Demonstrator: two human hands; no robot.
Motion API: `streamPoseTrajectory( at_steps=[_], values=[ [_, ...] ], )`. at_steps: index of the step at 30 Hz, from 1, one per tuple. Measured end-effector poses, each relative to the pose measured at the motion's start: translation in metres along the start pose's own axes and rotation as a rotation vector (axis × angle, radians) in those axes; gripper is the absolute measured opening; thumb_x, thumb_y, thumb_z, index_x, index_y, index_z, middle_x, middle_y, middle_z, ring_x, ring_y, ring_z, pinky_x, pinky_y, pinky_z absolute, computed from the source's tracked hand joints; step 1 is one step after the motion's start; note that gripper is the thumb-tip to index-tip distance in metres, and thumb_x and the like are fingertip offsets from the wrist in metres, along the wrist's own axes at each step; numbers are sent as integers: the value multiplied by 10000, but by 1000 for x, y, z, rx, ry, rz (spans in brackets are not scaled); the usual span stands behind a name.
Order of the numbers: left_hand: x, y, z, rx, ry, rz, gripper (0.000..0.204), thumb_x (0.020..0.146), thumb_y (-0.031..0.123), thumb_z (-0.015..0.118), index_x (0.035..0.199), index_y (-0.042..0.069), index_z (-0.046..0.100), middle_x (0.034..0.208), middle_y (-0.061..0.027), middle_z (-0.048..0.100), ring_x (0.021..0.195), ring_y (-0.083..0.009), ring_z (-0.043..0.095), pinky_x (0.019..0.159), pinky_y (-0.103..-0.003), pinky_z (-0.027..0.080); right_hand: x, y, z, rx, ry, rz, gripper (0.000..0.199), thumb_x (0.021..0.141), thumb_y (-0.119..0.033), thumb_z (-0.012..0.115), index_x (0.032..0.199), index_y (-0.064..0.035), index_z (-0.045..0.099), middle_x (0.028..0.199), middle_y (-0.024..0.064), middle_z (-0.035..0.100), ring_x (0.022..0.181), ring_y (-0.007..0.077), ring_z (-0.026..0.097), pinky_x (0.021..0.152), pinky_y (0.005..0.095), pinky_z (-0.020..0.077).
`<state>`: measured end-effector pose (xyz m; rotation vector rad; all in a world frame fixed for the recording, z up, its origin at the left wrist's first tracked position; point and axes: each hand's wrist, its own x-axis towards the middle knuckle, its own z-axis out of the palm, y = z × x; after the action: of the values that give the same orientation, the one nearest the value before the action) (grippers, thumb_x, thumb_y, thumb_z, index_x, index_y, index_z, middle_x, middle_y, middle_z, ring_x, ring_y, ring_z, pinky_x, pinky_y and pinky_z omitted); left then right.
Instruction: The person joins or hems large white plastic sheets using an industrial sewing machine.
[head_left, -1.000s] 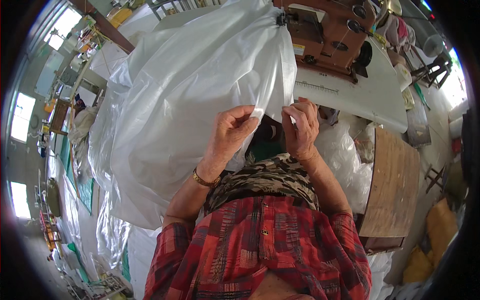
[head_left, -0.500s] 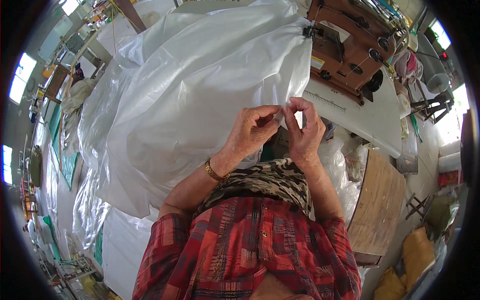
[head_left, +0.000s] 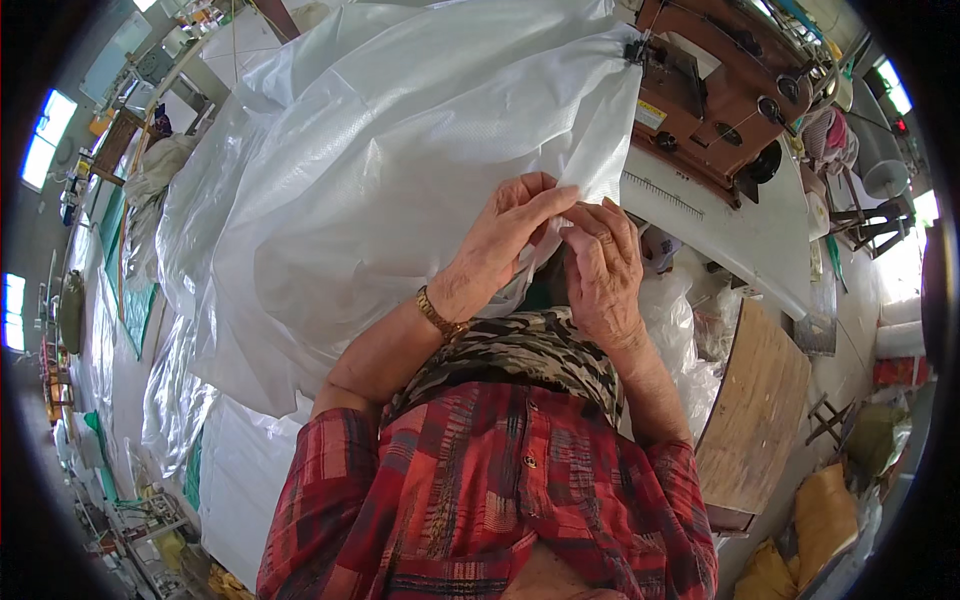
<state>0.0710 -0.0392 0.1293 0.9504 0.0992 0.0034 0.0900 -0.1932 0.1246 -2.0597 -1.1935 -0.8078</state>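
A large white plastic sheet spreads over the table ahead of me, its right edge running up under the presser foot of a brown sewing machine. My left hand pinches the near end of that edge between thumb and curled fingers. Close against it, my right hand has its fingers bent over the same edge, the fingertips almost meeting the left thumb. Part of the sheet between the two hands is hidden by the fingers.
The white machine table carries a ruler scale along its edge. Right of me stands a wooden board, with crumpled clear plastic beside it. More clear sheeting hangs at the left. Yellow-brown sacks lie at lower right.
My right fingers have gone from a raised pinch to folding down over the sheet's edge. The left thumb has moved up across the edge. The view has shifted slightly.
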Motion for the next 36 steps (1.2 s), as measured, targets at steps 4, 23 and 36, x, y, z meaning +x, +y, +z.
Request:
streamPoseTrajectory(
  at_steps=[4,23,36],
  values=[
    [14,-5,-5,49,16,55,166,900,168,689,862,19,626,673,62,558,587,-17,466,505,-201,349,-5,27,-5,196,-61,-127,336,744,39,634,1065,-4,546,1183,144,631,1138,328,574,1020,484,433],
    [30,36,-2,1861,-529,623,220,901,159,605,744,29,521,649,-172,580,632,-364,607,580,-459,471,1,23,177,985,22,195,420,893,-130,593,1290,-32,498,1265,179,518,1194,303,493,1001,396,409],
    [39,-84,-75,931,29,233,233,952,192,627,840,14,528,711,-68,557,630,-166,493,604,-286,430,-48,99,62,235,-649,4,126,849,-158,640,930,-62,645,881,102,638,849,316,632,778,436,512]
  ],
)
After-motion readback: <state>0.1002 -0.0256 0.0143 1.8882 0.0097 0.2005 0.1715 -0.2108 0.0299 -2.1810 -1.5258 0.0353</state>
